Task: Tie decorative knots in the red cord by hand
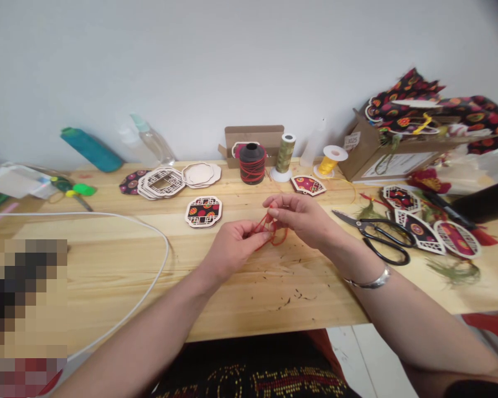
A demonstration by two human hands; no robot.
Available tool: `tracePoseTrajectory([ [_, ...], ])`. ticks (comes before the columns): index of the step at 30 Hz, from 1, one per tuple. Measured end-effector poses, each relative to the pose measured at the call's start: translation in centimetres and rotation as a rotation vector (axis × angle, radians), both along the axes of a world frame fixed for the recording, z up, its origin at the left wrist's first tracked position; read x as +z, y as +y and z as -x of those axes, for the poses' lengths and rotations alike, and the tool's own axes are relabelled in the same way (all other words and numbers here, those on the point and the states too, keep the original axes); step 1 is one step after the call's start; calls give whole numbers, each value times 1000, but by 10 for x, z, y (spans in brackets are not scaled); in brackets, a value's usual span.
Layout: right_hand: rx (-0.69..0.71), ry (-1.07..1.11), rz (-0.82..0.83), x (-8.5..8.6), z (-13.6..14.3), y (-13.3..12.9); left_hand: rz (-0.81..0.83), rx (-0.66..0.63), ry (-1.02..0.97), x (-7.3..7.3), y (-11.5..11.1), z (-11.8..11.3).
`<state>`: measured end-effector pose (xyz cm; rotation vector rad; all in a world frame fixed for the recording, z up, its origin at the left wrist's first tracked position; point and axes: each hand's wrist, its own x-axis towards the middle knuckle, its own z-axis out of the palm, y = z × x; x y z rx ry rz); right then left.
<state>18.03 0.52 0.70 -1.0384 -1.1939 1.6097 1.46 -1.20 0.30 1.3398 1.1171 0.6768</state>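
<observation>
Both hands meet over the middle of the table, working a thin red cord [279, 239] that forms loops between them. My left hand [240, 240] pinches the cord between thumb and forefinger. Slightly higher and to the right, my right hand [299, 218] grips another part of it, thumb against fingertips. The cord's ends are hidden by the fingers. Left of my left hand lies an ornament with a pale cut-out frame and dark flowered cloth [203, 212]. A pair of black-handled scissors [377, 235] rests to the right of my right hand, blades pointing left.
Along the wall stand a teal thread cone [92, 149], a spray bottle [153, 141], a red-and-black cord spool [252, 165], a green thread spool [286, 156] and a yellow cord spool [330, 161]. A cardboard box [398, 160] holds cloth. A white cable [164, 260] curves at left.
</observation>
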Motion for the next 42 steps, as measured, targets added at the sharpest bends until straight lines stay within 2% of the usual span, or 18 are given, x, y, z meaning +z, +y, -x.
tracePoseTrajectory([
  [8, -2, -111, 42, 3, -1, 0, 0, -1, 41, 1, 1, 0],
  [14, 27, -228, 0, 6, -3, 1, -33, -5, 94, 1, 0, -1],
  [26, 54, -137, 115, 9, -5, 2, -20, 10, 168, 1, 1, -1],
  [29, 51, -169, 128, 11, -5, 2, -29, -2, 151, 0, 2, -1],
  [35, 46, -175, 99, 13, -8, 4, -21, 9, 189, -1, 3, 0],
  [42, -78, -113, -28, 18, -18, 7, -9, 16, 213, 4, 1, -2],
])
